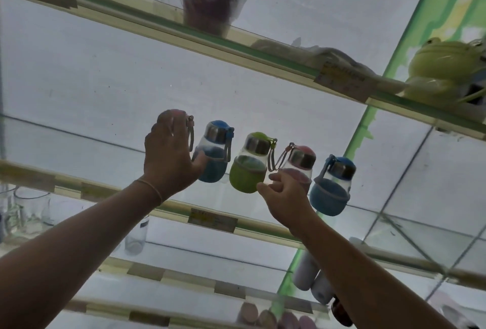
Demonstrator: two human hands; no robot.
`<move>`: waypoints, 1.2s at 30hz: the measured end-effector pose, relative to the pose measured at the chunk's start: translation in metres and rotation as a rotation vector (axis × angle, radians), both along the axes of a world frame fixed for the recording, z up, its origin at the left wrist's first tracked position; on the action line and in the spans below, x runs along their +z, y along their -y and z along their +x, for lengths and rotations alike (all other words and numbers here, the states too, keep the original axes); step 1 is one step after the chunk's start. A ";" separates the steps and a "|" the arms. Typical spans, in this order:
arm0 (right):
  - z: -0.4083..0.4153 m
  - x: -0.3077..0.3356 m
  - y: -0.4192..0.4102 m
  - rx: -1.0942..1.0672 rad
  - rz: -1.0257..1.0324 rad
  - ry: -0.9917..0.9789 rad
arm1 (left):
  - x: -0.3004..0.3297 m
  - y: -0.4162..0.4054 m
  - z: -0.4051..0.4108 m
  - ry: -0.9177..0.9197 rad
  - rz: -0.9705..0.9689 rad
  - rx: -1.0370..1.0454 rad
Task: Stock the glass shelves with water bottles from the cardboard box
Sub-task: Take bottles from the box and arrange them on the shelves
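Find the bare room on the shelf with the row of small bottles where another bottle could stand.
Bare glass shelf lies to the left of the left hand, and more lies to the right of the far-right blue bottle, up to the green corner strip. The row between the hands is crowded: blue bottle, green bottle, pink bottle stand close together.

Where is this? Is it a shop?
Probably a shop. Glass shelves carry paper price labels along their front edges, and matching little water bottles in blue, green and pink stand in a row. A green frog figure sits on the shelf above.
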State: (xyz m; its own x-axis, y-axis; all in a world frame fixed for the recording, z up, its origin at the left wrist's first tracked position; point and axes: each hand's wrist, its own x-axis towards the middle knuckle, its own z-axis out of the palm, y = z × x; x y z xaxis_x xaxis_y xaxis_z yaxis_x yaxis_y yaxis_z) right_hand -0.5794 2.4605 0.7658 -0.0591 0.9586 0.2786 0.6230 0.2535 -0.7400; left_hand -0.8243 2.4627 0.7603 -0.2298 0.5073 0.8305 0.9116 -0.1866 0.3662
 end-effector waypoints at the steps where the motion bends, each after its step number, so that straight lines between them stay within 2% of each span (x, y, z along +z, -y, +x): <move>1: 0.004 0.000 0.002 -0.005 0.007 0.004 | 0.003 0.007 0.013 -0.046 0.000 -0.019; 10: 0.069 0.003 0.032 -0.091 0.071 -0.004 | -0.009 0.042 0.129 -0.088 -0.099 -0.448; 15: 0.135 -0.001 0.052 -0.188 0.074 -0.036 | -0.018 0.052 0.206 -0.122 -0.104 -0.590; 21: 0.233 -0.021 0.090 -0.283 0.095 -0.038 | -0.038 0.067 0.309 -0.099 -0.225 -0.790; 24: 0.285 -0.041 0.109 -0.318 0.081 -0.010 | -0.059 0.073 0.360 -0.064 -0.335 -0.836; 30: 0.380 -0.099 0.144 -0.378 -0.006 0.027 | -0.117 0.084 0.448 -0.146 -0.586 -0.821; 36: 0.457 -0.184 0.178 -0.413 -0.204 0.015 | -0.200 0.105 0.515 -0.172 -0.802 -0.817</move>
State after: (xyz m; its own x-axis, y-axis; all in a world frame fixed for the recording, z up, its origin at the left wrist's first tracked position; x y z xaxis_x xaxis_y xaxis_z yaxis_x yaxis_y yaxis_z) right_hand -0.1229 2.2826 0.5818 0.3371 0.9377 0.0842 0.6525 -0.1682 -0.7389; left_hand -0.3097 2.3575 0.5604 0.4940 0.8481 0.1915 0.6759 -0.5131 0.5291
